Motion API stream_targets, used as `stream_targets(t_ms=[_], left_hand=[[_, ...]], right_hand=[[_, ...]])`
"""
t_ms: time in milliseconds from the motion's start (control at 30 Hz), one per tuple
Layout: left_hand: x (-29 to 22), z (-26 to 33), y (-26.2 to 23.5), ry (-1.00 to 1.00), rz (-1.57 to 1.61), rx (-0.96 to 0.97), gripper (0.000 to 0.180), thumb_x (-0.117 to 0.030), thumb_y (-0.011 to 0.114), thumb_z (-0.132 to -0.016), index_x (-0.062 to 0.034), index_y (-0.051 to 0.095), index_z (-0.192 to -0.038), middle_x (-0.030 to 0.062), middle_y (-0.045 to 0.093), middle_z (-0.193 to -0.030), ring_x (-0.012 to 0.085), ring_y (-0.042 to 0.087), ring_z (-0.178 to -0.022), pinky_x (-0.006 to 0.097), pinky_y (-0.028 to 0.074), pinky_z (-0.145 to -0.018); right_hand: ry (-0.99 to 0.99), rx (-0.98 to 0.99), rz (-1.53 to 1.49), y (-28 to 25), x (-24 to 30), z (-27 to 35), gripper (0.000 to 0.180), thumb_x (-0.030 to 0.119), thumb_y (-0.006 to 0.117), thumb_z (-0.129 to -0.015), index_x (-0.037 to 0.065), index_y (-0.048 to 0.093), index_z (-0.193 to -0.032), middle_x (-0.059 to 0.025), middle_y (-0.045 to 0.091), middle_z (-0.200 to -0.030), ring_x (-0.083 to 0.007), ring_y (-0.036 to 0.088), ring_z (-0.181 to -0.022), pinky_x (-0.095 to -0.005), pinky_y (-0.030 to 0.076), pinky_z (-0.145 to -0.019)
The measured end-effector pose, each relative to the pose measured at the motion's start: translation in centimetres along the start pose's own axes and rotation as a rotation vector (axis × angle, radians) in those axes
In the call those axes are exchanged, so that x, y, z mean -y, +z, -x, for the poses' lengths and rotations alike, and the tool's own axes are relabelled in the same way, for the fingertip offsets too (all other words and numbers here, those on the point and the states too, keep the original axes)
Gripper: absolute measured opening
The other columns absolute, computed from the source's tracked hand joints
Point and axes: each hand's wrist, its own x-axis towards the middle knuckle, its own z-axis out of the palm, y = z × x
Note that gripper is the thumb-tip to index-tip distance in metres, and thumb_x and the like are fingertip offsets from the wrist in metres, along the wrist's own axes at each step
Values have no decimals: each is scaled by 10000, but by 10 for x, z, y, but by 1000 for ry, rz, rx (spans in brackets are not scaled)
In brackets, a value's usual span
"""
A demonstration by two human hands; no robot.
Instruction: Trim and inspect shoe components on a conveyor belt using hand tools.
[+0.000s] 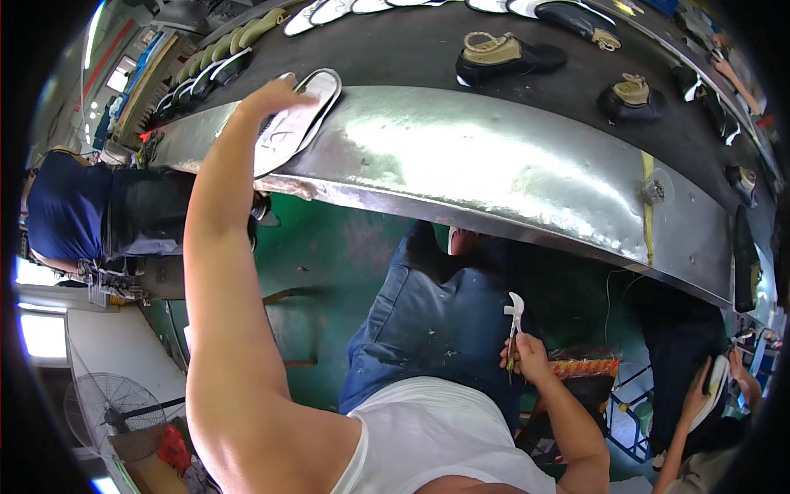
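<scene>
My left arm is stretched out to the metal ledge of a bench. There my left hand [276,97] grips a shoe [300,130] with its white sole facing up, the fingers partly hidden behind it. The shoe lies slantwise over the ledge, toe end pointing away. Close to my right thigh, my right hand [529,357] is closed around the handles of a pair of lasting pincers [516,314]. Their silver head points upward and touches nothing but the air above my lap.
Beyond the shiny metal ledge [436,148], a dark conveyor belt [395,58] carries several shoes, among them a black and tan shoe [510,59]. On the left stands another person [70,206]; at right a co-worker's hand [698,391] holds a shoe. A fan [107,412] stands lower left.
</scene>
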Motion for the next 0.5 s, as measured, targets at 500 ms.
stream_targets(t_ms=[500], left_hand=[[-97, 201, 68, 286, 803, -174, 567, -284, 624, -951, 16, 463, -1404, 173, 665, -1167, 194, 628, -1062, 322, 477, -945]], right_hand=[[-311, -191, 188, 24, 9, 20, 273, 258, 591, -977, -6, 624, -915, -49, 637, -703, -117, 602, -577, -277, 479, -542]])
